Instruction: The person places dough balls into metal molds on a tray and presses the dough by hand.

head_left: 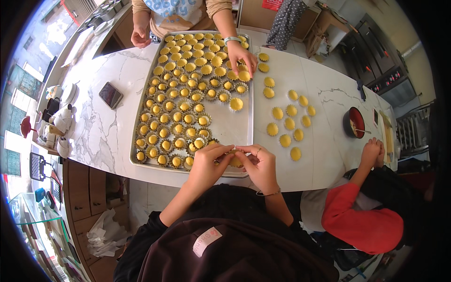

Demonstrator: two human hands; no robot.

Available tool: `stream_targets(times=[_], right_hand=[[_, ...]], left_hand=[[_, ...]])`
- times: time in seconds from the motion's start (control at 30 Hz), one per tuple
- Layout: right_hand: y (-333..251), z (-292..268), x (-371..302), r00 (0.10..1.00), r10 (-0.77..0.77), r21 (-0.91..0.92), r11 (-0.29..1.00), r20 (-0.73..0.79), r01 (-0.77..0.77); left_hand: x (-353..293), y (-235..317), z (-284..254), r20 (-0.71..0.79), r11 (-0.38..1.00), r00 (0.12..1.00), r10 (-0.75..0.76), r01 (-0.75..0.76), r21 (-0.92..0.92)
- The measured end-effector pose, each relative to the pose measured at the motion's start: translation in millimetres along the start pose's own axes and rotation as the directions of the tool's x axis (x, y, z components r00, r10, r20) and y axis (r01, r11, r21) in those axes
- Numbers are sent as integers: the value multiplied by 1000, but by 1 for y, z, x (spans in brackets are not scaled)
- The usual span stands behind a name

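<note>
Both my hands meet over the near edge of a large metal tray (235, 127). Between my left hand (206, 162) and my right hand (258, 164) is a fluted tart mould with yellow dough (235, 161), partly covered by my fingers. My thumbs and fingertips pinch at its rim. Left of my hands, rows of fluted moulds each bear a round yellow dough ball (177, 116). At the tray's far end stand many moulds lined with pressed dough (206, 69). A single lined tart mould (236, 104) sits near the tray's right side.
Across the table a person's hand (242, 57) reaches onto a lined mould. Several lined moulds (290, 123) lie on the marble table (329, 94) to the right. A phone (111, 95) lies at left. A dark bowl with a spoon (353, 123) and another person's clasped hands (373, 151) are at right.
</note>
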State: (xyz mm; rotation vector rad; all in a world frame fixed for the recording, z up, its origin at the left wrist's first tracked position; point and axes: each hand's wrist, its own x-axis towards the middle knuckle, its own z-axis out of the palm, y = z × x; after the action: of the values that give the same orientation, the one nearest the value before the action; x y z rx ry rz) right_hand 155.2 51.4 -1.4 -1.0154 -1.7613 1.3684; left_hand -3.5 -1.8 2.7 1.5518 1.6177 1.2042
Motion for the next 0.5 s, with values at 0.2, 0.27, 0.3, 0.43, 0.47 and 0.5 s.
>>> stream_targets(times=[0.2,0.27,0.3,0.43,0.47,0.5], right_hand=[[6,0,0,975,223,265,939,18,-220],[8,2,0,969,246,350,908,-5,-228],[9,3,0,969,246,350,908,-5,-229],[4,4,1,995,65,126,990,-74,-55],[3,3,1,997,35,52,998,-70,-31],[3,3,1,997,35,51,998,-71,-31]], left_hand=[[-1,1,0,37,974,983,-181,184,-134],[-3,6,2,21,955,984,-176,176,-240],[-2,5,2,21,955,984,-176,176,-240],[-1,-5,2,27,989,993,-113,115,-94],[-1,-5,2,4,993,998,-69,69,-96],[-1,-4,2,5,993,998,-68,69,-96]])
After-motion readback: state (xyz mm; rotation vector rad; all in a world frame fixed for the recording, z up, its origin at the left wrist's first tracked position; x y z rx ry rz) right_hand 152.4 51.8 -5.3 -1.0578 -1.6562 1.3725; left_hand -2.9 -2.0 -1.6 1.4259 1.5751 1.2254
